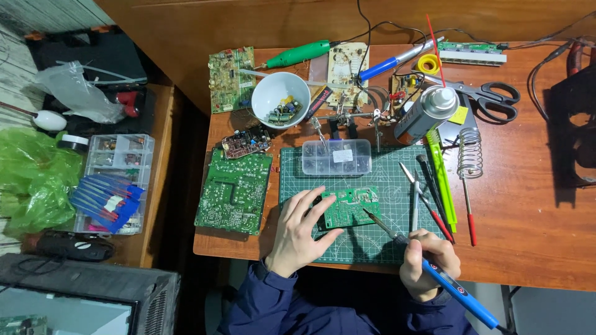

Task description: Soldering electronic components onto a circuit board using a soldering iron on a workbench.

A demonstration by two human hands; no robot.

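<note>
A small green circuit board (355,203) lies on the green cutting mat (385,180). My left hand (299,231) holds the board by its left edge, thumb under and fingers on top. My right hand (428,262) grips a blue soldering iron (448,286) like a pen. Its metal tip (367,213) touches the board's lower right part. Both sleeves are dark blue.
A clear parts box (336,157) sits at the mat's top. A large green board (234,191) lies to the left. A white bowl (280,98), spray can (426,113), scissors (490,98), coil stand (470,152) and several tools (434,186) crowd the back and right.
</note>
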